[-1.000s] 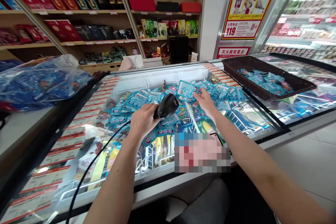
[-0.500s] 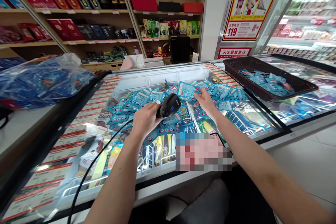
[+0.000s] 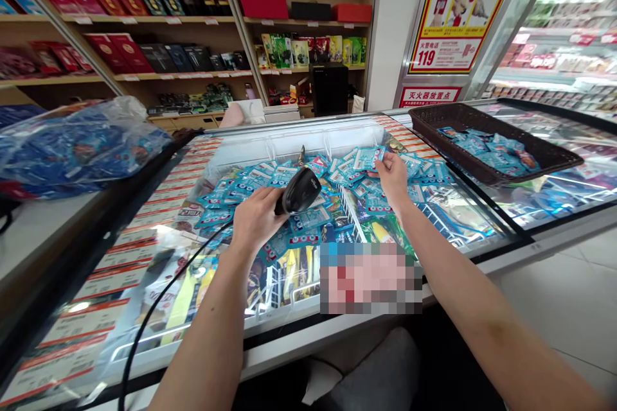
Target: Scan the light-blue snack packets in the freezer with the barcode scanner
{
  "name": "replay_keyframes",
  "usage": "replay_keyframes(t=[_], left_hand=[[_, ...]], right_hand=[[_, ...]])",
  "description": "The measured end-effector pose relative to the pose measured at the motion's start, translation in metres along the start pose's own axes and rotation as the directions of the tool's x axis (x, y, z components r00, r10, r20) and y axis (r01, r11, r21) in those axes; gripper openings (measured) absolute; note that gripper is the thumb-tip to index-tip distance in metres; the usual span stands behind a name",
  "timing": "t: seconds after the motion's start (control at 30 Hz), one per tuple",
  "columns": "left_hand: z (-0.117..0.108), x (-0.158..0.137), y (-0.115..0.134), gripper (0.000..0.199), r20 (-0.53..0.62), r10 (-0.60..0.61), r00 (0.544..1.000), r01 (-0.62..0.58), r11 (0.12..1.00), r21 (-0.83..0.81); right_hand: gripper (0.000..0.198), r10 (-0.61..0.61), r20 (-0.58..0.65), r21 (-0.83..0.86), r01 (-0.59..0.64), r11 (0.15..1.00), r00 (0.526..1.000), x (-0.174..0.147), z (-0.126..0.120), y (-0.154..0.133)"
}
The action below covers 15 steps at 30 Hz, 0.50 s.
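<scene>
My left hand (image 3: pixel 253 221) is wrapped around the handle of a black barcode scanner (image 3: pixel 301 191), whose cable trails down to the lower left. The scanner head sits over a spread of flat blue packets (image 3: pixel 308 219) on the glass top of a chest freezer. At the right part of the spread, my right hand (image 3: pixel 394 178) pinches a blue packet (image 3: pixel 367 158) at its right edge, thumb and fingers together. This packet is tilted up a little above the others, with its printed side partly showing.
A dark brown basket (image 3: pixel 486 172) with more blue packets stands on the freezer at the right. To the left lies a clear plastic bag (image 3: pixel 77 144) full of blue packs. Wooden shelves (image 3: pixel 207 75) with boxes and bottles rise behind. A blurred-out patch (image 3: pixel 371 279) covers something at the freezer's front edge.
My right hand has moved right with the blue packet, away from the scanner. My left hand and the scanner have shifted slightly to the left.
</scene>
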State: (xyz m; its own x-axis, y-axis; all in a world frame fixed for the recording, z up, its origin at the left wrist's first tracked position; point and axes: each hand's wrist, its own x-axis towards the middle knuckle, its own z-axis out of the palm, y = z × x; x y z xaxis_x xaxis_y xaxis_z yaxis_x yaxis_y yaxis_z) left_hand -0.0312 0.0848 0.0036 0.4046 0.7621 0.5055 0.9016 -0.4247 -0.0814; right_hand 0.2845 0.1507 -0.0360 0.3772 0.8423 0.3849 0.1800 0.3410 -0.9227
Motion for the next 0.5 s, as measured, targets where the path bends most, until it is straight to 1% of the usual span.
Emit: replay_keyframes(t=[0.1,0.27,0.33,0.4,0.5], left_hand=[[0.001,0.0,-0.002,0.03,0.014,-0.012,1.0,0.012,1.0,0.018],[0.002,0.0,-0.003,0.029,0.012,-0.019,1.0,0.019,0.999,0.038],[0.002,0.001,-0.003,0.029,0.014,-0.027,1.0,0.026,0.999,0.039],[0.002,0.0,-0.004,0.029,0.026,-0.034,0.999,0.032,0.999,0.042],[0.002,0.0,-0.004,0.03,0.034,-0.04,0.999,0.039,0.998,0.046]], right_hand=[[0.043,0.016,-0.01,0.025,-0.016,1.0,1.0,0.003,0.0,0.007],[0.053,0.015,-0.065,-0.052,-0.019,0.999,0.998,0.006,-0.004,0.007],[0.055,-0.016,-0.076,-0.129,0.006,0.992,0.997,0.005,-0.008,0.003],[0.057,-0.073,-0.078,-0.249,0.051,0.967,0.994,0.004,-0.01,-0.002],[0.054,-0.169,-0.061,-0.438,0.126,0.89,0.984,0.001,-0.013,-0.01]])
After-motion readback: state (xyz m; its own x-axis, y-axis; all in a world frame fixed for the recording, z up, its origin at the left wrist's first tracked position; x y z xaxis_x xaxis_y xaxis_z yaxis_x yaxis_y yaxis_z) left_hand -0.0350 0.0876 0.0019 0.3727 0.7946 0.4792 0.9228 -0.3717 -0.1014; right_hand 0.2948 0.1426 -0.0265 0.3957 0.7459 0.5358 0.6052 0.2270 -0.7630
